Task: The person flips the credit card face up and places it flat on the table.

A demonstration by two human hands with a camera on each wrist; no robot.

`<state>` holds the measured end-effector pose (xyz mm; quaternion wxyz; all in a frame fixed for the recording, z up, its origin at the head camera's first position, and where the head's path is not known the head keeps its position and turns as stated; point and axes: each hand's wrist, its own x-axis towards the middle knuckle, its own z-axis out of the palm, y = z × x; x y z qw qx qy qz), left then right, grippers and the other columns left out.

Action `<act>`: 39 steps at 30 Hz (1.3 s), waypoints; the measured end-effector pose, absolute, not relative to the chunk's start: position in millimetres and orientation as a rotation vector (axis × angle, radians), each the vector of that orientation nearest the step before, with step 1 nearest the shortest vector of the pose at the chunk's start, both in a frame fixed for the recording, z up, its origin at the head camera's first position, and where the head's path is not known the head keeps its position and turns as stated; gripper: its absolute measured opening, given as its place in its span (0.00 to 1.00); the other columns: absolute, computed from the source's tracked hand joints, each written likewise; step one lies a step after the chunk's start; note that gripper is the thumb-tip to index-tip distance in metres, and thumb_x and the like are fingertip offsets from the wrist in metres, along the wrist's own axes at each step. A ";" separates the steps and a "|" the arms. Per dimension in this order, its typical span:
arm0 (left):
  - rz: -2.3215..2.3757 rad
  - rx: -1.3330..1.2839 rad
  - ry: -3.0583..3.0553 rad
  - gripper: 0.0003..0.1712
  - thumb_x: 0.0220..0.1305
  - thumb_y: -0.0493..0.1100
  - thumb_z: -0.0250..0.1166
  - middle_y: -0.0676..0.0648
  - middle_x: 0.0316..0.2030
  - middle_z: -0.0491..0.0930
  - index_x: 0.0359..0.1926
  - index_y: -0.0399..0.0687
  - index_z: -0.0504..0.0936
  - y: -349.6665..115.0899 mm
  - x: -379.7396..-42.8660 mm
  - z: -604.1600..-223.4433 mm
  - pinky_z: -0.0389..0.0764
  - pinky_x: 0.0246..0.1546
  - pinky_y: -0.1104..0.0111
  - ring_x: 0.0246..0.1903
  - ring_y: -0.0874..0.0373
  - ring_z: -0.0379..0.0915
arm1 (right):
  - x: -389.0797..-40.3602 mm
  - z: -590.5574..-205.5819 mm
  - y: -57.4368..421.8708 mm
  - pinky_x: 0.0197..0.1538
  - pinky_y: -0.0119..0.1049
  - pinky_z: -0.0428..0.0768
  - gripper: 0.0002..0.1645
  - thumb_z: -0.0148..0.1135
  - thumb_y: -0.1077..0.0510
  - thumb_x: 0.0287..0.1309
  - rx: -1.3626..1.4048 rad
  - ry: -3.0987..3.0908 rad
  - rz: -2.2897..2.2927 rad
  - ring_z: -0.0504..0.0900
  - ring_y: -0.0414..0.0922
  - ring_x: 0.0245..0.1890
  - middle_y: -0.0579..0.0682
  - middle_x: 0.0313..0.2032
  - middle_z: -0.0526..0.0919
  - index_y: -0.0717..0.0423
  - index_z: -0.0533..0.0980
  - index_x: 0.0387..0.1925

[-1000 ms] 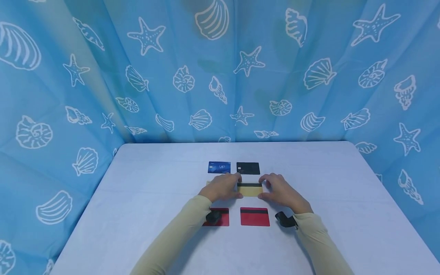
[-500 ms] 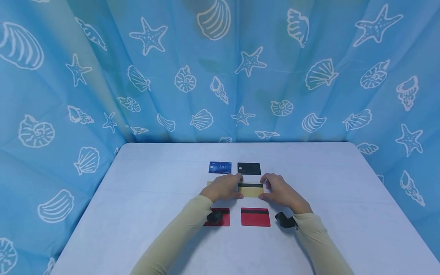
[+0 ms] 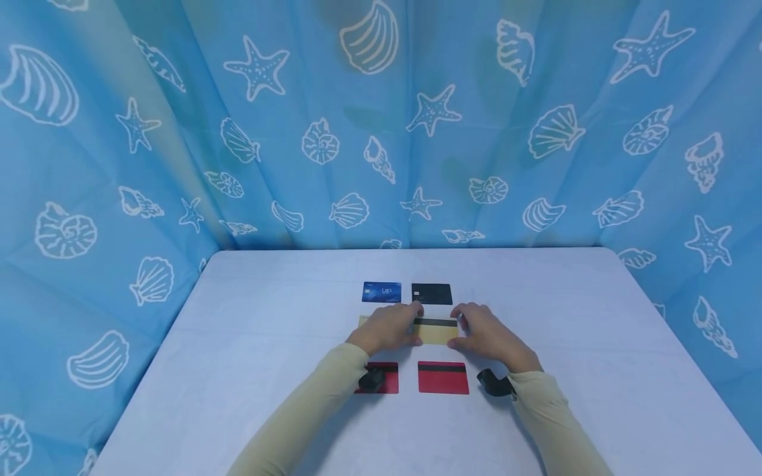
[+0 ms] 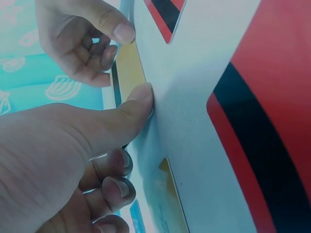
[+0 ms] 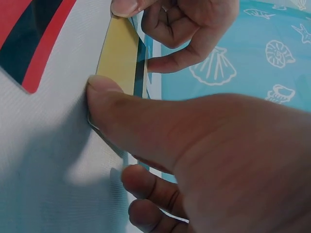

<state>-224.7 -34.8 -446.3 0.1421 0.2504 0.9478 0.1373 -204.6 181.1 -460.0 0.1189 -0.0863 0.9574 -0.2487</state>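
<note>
A gold bank card [image 3: 435, 333] with a dark magnetic stripe along its far side lies between the two hands. My left hand [image 3: 389, 328] pinches its left end, thumb on the near edge and index finger at the far edge. At the right end, my right hand [image 3: 485, 336] pinches the card the same way; its thumb [image 5: 104, 97] presses the near corner in the right wrist view. Another gold card [image 4: 174, 199] lies beneath the left hand, mostly hidden in the head view.
Beyond the hands lie a blue VIP card [image 3: 381, 292] and a black card [image 3: 432, 294]. Nearer are two red striped cards, the right one [image 3: 443, 380] in full view and the left one [image 3: 389, 382] partly covered by the left wrist camera [image 3: 372, 379]. A blue shell-print curtain [image 3: 357, 132] surrounds the white table [image 3: 268, 297].
The head view shifts slightly. Both hands keep their places at the ends of the gold card, and the other cards stay where they were.
</note>
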 end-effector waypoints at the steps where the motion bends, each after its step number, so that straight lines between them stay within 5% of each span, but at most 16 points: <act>1: 0.396 0.724 2.739 0.32 0.62 0.52 0.76 0.49 0.50 0.85 0.65 0.52 0.75 -34.6 -224.4 -446.2 0.84 0.54 0.62 0.44 0.59 0.81 | -204.1 -459.8 181.4 0.47 0.41 0.83 0.37 0.81 0.53 0.50 -0.256 2.800 -0.724 0.75 0.46 0.44 0.52 0.42 0.79 0.59 0.75 0.59; 26: 0.363 0.736 2.750 0.33 0.64 0.55 0.74 0.52 0.51 0.86 0.67 0.54 0.76 -38.2 -222.2 -449.6 0.84 0.55 0.61 0.50 0.58 0.84 | -198.8 -449.2 184.1 0.45 0.39 0.84 0.40 0.85 0.53 0.43 -0.268 2.799 -0.762 0.75 0.45 0.42 0.52 0.43 0.78 0.59 0.76 0.57; 33: 0.402 0.742 2.726 0.34 0.65 0.58 0.72 0.50 0.50 0.86 0.68 0.54 0.75 -37.7 -223.2 -448.5 0.84 0.52 0.63 0.44 0.60 0.81 | -197.9 -444.5 186.6 0.45 0.39 0.86 0.42 0.85 0.52 0.43 -0.239 2.793 -0.767 0.75 0.46 0.44 0.52 0.46 0.78 0.57 0.75 0.60; 39: 0.435 0.770 2.729 0.36 0.66 0.59 0.71 0.49 0.58 0.85 0.70 0.53 0.73 -35.6 -223.6 -446.2 0.84 0.57 0.61 0.49 0.58 0.82 | -196.3 -439.2 186.5 0.47 0.42 0.87 0.40 0.84 0.51 0.45 -0.261 2.815 -0.764 0.75 0.47 0.47 0.52 0.46 0.78 0.56 0.76 0.60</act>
